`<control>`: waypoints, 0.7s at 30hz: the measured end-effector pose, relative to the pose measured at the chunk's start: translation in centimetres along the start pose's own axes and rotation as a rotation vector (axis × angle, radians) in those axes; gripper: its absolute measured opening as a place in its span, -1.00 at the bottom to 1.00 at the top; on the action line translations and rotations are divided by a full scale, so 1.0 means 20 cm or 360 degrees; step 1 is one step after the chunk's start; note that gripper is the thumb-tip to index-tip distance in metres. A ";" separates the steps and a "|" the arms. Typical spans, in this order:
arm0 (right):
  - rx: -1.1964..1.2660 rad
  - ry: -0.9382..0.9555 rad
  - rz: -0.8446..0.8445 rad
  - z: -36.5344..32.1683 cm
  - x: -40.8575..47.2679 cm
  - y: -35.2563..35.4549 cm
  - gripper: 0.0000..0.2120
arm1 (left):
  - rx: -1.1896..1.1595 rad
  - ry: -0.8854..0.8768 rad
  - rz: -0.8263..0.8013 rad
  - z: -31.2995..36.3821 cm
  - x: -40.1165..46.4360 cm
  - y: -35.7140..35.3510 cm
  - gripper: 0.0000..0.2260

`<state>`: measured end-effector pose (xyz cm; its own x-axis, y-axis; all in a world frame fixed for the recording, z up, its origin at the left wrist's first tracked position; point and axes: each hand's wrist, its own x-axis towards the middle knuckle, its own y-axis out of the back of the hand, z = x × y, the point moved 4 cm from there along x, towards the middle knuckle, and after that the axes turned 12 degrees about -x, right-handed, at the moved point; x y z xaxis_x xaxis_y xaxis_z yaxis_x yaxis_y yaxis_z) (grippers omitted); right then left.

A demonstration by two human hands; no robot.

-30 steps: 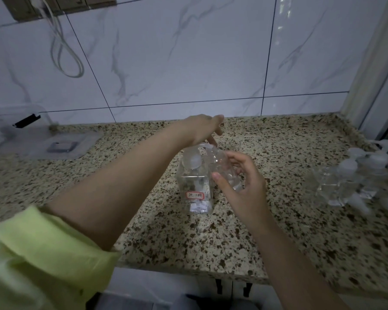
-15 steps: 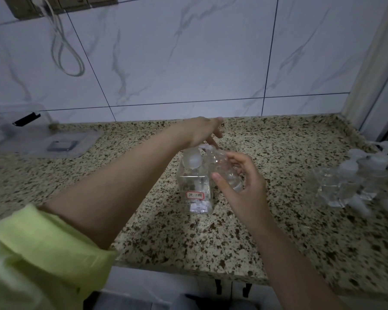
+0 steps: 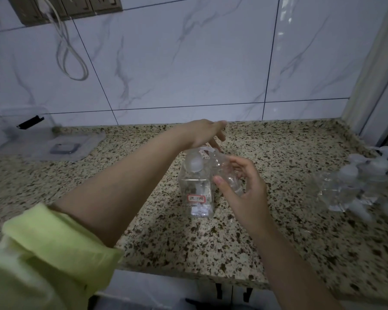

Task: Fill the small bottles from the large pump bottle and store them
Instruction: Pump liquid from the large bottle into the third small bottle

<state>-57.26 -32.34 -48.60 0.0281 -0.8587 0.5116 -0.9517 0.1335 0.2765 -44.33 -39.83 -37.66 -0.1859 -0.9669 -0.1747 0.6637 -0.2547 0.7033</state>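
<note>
speckled counter (image 3: pixel 188 249) | left hand (image 3: pixel 205 133) flat on pump bottle (image 3: pixel 197 191) | right hand (image 3: pixel 244 191) grasping small bottle (image 3: pixel 227 173), seemingly under hidden spout

The counter (image 3: pixel 278 231) is speckled granite, beige flecked with black and brown. The wall tiles (image 3: pixel 188 63) are white marble with grey veins and dark grout lines. The large pump bottle (image 3: pixel 196 193) is clear, with a red-bordered white label. The sleeve (image 3: pixel 49 253) is pale yellow-green. The small bottles (image 3: pixel 356 186) near the counter's right edge are clear with white caps.

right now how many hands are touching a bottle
2: the left hand rests on the pump bottle top at centre; the right hand holds a small bottle beside its spout.
</note>
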 end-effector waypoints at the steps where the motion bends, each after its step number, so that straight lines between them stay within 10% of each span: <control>1: -0.0001 0.0000 0.0005 0.00 0.00 0.00 -0.60 | -0.0036 -0.0004 0.0009 0.00 0.00 0.00 -0.44; 21: -0.0007 -0.0011 0.0001 -0.01 0.00 0.00 -0.60 | -0.0030 -0.0043 0.0037 0.01 -0.01 0.00 -0.45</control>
<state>-57.27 -32.31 -48.39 0.0253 -0.8619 0.5065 -0.9503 0.1366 0.2798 -44.38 -39.68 -37.55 -0.1898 -0.9718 -0.1396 0.6815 -0.2328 0.6938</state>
